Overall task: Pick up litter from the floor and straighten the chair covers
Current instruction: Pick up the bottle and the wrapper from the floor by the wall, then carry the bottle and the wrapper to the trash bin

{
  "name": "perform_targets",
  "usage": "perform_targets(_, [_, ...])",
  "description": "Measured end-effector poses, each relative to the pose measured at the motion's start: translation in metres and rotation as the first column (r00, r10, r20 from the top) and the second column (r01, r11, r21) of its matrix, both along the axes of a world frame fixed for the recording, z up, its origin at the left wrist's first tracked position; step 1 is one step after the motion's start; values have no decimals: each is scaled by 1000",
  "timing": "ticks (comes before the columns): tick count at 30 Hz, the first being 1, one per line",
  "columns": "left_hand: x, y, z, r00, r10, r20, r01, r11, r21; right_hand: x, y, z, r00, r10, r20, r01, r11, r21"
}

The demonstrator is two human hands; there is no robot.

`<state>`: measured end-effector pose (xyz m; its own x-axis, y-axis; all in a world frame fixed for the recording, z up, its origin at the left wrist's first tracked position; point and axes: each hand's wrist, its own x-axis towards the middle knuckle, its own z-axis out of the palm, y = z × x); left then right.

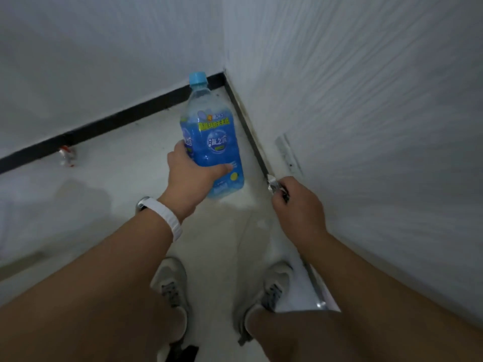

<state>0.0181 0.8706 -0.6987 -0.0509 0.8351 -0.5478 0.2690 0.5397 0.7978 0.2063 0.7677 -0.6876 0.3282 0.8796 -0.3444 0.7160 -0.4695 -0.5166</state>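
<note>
One plastic bottle [213,138], one crinkled wrapper [273,184]

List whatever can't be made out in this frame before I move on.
Head view, all of it:
1. Silvery scrap in the right hand: mostly hidden inside the grip; kind unclear.
2. Small litter by the black skirting: blurred, unidentifiable.
3. Bottle in the left hand: fill level masked by its blue label.
4. Dark object at the bottom edge: cut off by the frame.
</note>
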Motion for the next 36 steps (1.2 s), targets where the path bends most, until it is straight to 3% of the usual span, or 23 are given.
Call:
perform_targets(11, [-17, -34, 258, 997, -76, -3, 75, 991, 107, -6, 2, 272, 1000, -11, -26, 13, 997, 75])
perform_targets(22, [-33, -83, 426, 984, -173, 47, 153, 948, 277, 3, -44, 434, 997, -51, -55, 58, 989, 139])
perform_targets(26, [-40, -90, 456, 938, -339, 74, 301, 901, 312, -11, -73, 474, 984, -171, -40, 175, 973, 150])
perform_targets(36, [-25, -126, 507, 663, -735, 144, 662, 665, 346, -64, -191, 525, 845, -532, 53, 511, 833, 213])
